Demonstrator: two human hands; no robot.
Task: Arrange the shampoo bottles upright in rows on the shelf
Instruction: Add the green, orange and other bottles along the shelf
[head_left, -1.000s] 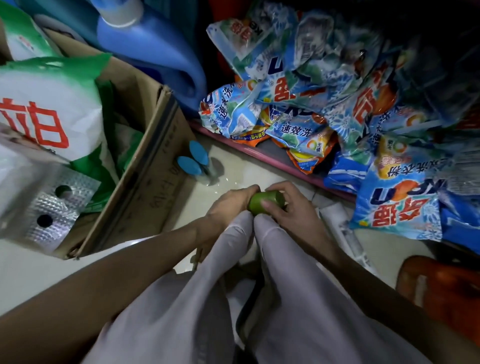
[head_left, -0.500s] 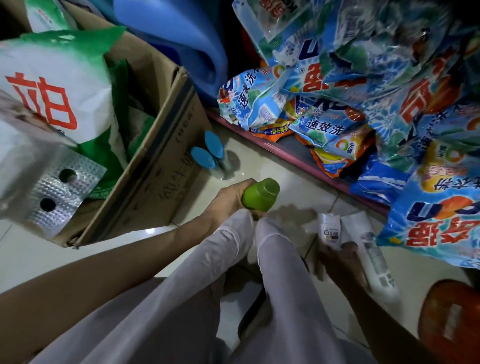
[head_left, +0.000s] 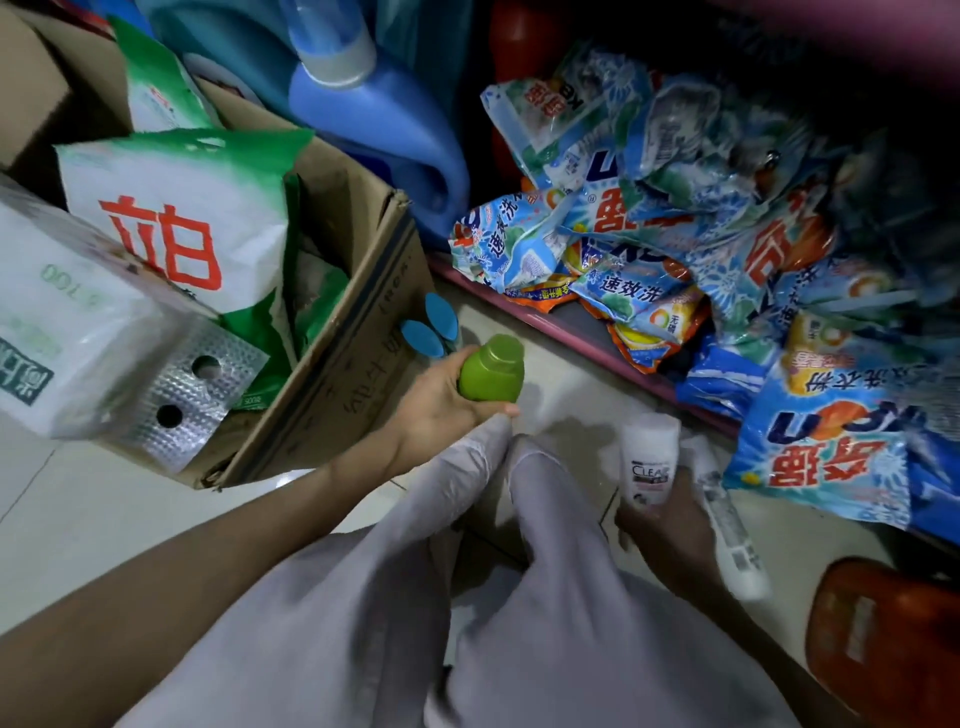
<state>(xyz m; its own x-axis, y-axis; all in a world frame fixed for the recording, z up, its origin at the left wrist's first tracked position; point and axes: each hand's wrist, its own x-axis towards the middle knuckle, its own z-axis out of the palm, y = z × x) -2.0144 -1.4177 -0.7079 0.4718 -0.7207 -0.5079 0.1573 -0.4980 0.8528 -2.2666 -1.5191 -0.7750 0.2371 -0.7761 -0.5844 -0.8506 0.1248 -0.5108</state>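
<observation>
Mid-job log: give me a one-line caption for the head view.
Left hand grips a green plastic bottle; right hand holds a white CLEAR shampoo bottle above the tiled floor.

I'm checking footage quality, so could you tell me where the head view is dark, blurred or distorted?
Head view: the top right corner falls into deep shadow; the white tube by the right hand smears with motion blur; the box edges bow from the wide lens; the green bottle in the left hand is well lit.

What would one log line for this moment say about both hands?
left hand: holds green bottle upright | right hand: grips white Clear bottle | stage: bottles off shelf | nearby: cardboard box
</observation>
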